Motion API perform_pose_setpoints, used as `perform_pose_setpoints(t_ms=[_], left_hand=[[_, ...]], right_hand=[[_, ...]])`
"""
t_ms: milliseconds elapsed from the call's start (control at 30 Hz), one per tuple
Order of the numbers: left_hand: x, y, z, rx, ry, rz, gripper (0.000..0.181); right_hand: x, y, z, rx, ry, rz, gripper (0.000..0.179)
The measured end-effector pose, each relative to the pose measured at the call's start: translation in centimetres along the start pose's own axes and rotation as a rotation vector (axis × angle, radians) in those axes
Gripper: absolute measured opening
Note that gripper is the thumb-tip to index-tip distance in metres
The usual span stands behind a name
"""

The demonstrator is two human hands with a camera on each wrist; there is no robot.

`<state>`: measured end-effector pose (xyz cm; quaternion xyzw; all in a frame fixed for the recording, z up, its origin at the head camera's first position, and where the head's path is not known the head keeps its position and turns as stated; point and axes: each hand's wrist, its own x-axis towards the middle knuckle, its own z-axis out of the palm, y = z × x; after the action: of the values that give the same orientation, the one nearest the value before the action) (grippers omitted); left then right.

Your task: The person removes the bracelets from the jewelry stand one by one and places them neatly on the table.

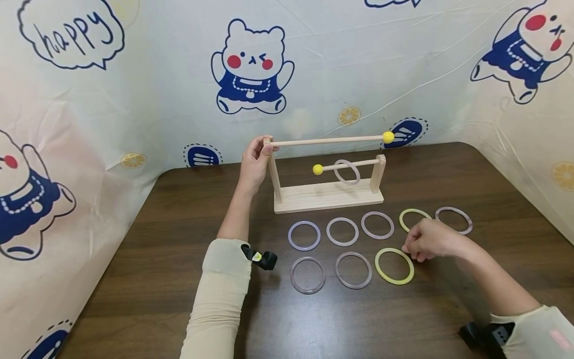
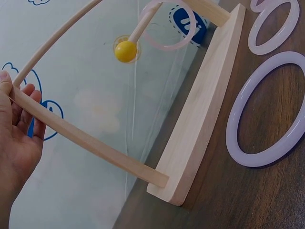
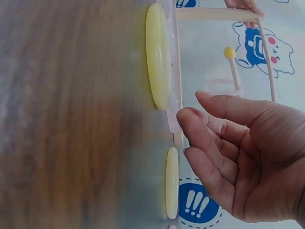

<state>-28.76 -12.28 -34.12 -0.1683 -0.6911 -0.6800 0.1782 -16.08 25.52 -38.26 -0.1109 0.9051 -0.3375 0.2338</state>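
A wooden bracelet stand (image 1: 329,196) has two rods with yellow ball ends, one high and one low. At the upper left corner my left hand (image 1: 256,162) holds the top of its post, thumb and fingers around it. One pale lilac bangle (image 1: 357,175) hangs on the lower rod. My right hand (image 1: 432,240) is over the table between the near yellow-green bangle (image 1: 409,279) and the far yellow-green bangle (image 1: 405,211). In the right wrist view, its fingers are loosely bent, the thumb stands apart, and nothing is held. The hand partly covers the far bangle.
More bangles lie flat in two rows before the stand: a blue-violet bangle (image 1: 290,239), a purple-grey bangle (image 1: 308,292), others pale lilac, and one greyish purple bangle (image 1: 469,227) far right. Behind the brown table (image 1: 157,279) hangs a printed cloth (image 1: 157,99).
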Motion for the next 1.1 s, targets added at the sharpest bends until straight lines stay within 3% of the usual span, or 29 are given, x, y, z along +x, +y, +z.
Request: perform_pose_setpoints(t_ms=[333,667,867,1100], left_hand=[[0.1,-0.1,0.0,0.002,0.000,0.002,0.034],[0.0,-0.1,0.0,-0.006,-0.006,0.024,0.050],[-0.1,0.0,0.0,0.007,0.004,0.004,0.039],[0.0,0.0,0.1,0.001,0.002,0.007,0.041]], right_hand=[[0.3,-0.6,-0.1,0.010,0.010,0.004,0.008],[0.8,-1.2,-0.2,-0.001,0.012,-0.024,0.010],[1.2,-1.5,-0.3,0.005,0.009,-0.038,0.009],[1.6,-1.6,-0.3,0.004,0.035,-0.068,0.010]])
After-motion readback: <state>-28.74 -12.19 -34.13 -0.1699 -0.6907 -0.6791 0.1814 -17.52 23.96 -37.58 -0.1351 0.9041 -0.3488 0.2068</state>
